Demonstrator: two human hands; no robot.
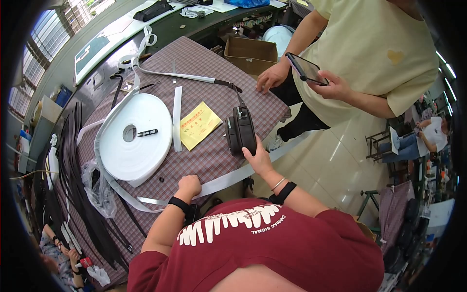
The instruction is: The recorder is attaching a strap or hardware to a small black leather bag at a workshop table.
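My right hand (258,159) rests against the near side of a small black bag (241,130) that stands on the checked tablecloth (204,160). A black strap runs from the bag toward the far end of the table. My left hand (188,185) is a closed fist at the table's near edge, beside a long white strip (228,179) that lies along that edge. Both wrists wear black bands.
A large white roll of tape (136,138) with small snips (147,132) on it lies to the left, next to a yellow packet (198,124). Another person in a pale shirt stands across, holding a phone (304,68). A cardboard box (250,54) sits behind.
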